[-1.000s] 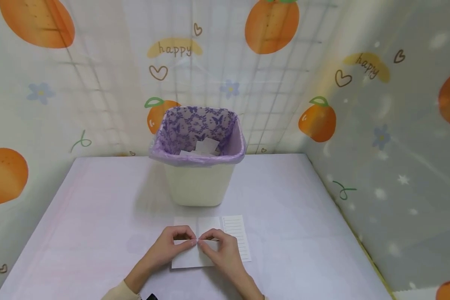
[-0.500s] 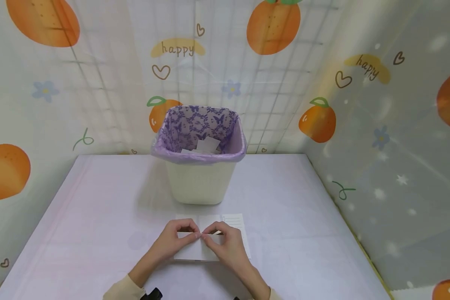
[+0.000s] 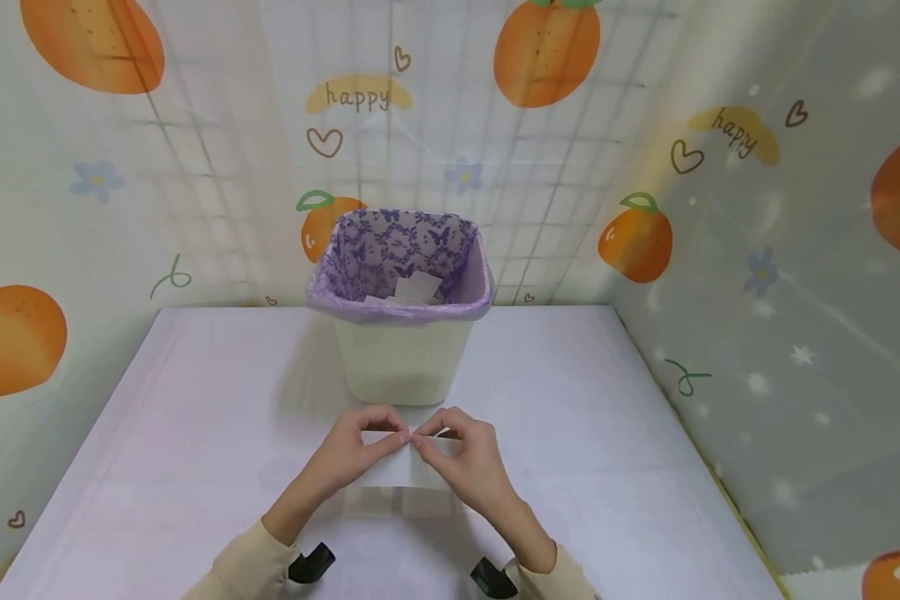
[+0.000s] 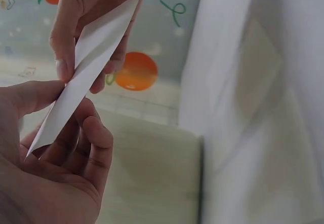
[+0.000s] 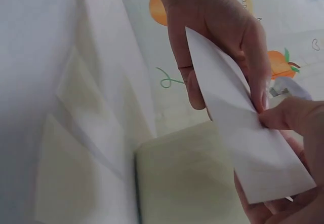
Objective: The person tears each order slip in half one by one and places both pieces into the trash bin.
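- We see soft, even, fairly bright light over the table [image 3: 607, 433] in the head view.
- The bin [image 3: 401, 367] throws a soft shadow toward the table's left edge.
- Beyond the table's right edge, we find the curtain [image 3: 832, 275] greyer and dimmer.
- In both wrist views, the table and its pale sheets [image 5: 76, 168] blur, while the raised paper [image 4: 88, 67] looks sharper to us.

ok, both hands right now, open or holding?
Left hand: closed, pinching the paper at its upper edge.
Right hand: closed, pinching the same paper, right beside the left.
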Demonstrator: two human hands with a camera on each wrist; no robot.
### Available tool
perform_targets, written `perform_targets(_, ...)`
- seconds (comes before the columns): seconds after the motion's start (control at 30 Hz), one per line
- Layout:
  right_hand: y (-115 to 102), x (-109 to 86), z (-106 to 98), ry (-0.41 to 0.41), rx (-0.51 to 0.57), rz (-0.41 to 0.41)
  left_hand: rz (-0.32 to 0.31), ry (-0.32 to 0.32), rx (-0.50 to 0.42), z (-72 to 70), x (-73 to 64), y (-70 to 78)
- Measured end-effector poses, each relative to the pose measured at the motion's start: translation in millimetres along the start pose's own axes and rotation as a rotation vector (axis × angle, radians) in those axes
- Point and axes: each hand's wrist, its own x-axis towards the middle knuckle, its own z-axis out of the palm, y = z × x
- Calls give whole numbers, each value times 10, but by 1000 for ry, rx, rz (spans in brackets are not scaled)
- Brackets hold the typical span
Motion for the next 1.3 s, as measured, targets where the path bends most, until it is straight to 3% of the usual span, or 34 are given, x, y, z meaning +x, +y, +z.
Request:
perform_targets(0.33, -204, 229, -188, -15, -12, -41, 89, 26, 1, -126, 153, 270)
perform_targets(0.8, -500, 510, -446, 7, -68, -149, 163, 63, 27, -275, 331, 744)
perform_targets(1.3, -892, 949, -704, -10, -106, -239, 272, 93, 62, -550, 598, 1216)
